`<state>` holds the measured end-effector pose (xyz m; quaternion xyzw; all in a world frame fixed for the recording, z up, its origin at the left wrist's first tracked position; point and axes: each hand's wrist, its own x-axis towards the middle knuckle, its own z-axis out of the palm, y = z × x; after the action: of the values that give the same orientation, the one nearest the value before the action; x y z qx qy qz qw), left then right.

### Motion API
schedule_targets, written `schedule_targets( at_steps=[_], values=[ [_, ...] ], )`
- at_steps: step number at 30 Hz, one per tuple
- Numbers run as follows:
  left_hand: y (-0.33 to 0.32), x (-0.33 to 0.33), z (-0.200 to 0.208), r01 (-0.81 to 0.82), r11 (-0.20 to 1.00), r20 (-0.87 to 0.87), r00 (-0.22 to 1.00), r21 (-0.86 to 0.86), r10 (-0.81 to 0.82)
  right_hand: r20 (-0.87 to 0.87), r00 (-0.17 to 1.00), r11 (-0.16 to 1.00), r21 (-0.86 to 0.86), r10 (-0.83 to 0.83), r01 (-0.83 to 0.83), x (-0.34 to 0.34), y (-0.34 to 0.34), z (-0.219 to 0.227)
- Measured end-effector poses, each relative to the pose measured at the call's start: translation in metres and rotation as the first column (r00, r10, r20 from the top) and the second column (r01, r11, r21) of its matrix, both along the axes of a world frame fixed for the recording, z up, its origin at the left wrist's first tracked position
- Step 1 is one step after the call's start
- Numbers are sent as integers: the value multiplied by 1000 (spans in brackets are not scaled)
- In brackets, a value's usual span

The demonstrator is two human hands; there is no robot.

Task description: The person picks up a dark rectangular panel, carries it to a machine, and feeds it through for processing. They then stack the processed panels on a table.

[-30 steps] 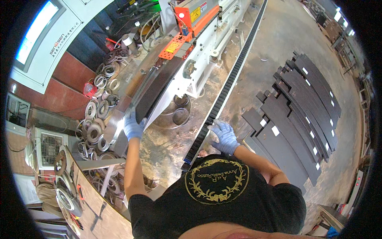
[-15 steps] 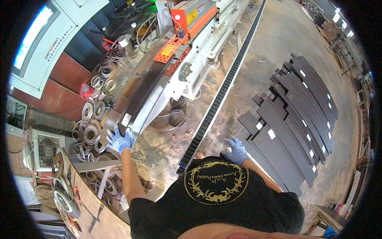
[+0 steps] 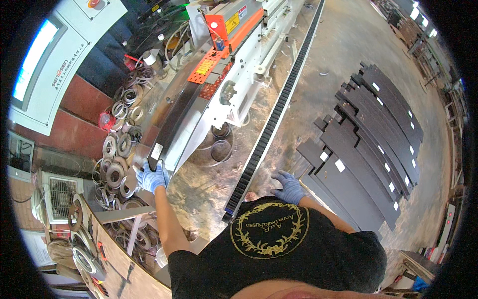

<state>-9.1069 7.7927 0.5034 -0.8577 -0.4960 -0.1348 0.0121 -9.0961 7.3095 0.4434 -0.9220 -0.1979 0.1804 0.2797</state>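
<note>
My left hand (image 3: 152, 178), in a pale blue glove, is at the near end of a long dark board (image 3: 172, 121) lying on the machine's metal bed. Its thumb and fingers straddle the board's end, just below a white label (image 3: 156, 151) stuck there. The board runs forward toward an orange perforated guard (image 3: 204, 69). My right hand (image 3: 289, 187), gloved alike, hangs between the roller rail and the floor boards with its fingers apart and nothing in them.
A narrow black roller rail (image 3: 269, 131) runs away ahead. Several dark boards (image 3: 361, 144) with white labels lie stacked on the right. Coils of edging strip (image 3: 115, 172) crowd the left, near a wooden tabletop (image 3: 124, 269) and a control panel (image 3: 79, 42).
My view has shifted slightly. The right hand has moved a little left, away from the stacked boards. My left hand stays at the board's end.
</note>
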Motion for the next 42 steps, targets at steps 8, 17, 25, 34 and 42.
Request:
schedule_targets(
  at_steps=[8,17,25,34,42],
  values=[
    [-13,19,10,-23,999,-36,999,-30,22,-40,999,998,-62,11,-13,1,5,7],
    [-13,39,-1,-30,999,-6,1000,-42,30,-39,999,1000,-18,-22,21,-2,-4,2],
    [-21,68,-4,-4,1000,-49,999,-17,3,-79,990,993,-25,-117,116,-9,-13,6],
    [-45,160,-13,-57,993,-78,996,-106,49,-184,925,937,-183,-331,299,-20,-65,-1],
    [-97,173,-52,432,864,8,893,257,-449,-29,752,722,-305,-659,621,36,-228,-2]
  ],
)
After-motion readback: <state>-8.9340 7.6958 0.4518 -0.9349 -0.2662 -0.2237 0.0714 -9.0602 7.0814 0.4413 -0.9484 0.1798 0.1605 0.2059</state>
